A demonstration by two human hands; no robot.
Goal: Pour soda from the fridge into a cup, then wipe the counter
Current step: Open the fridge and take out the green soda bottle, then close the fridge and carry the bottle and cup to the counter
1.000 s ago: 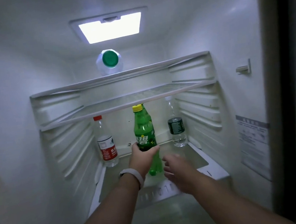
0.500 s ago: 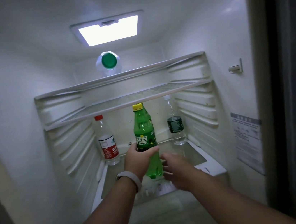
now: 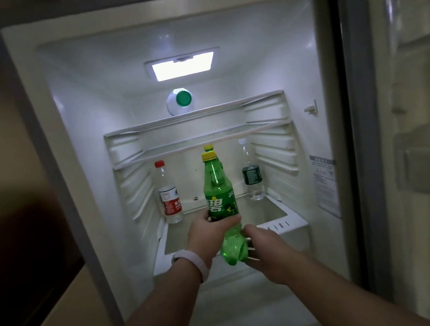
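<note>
Left hand (image 3: 210, 233) wraps the green soda bottle (image 3: 222, 205) mid-body, held upright just outside the fridge (image 3: 301, 55) w/ cap up; right hand (image 3: 267, 249) cups its base, prob. for support.

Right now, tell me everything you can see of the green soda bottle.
The green soda bottle is translucent green plastic with a yellow cap and a green label with white characters. It is upright, tilted slightly, held in front of the open fridge's lower shelf. The left hand wraps its middle; the right hand touches near its base. The liquid level is unclear.
</note>
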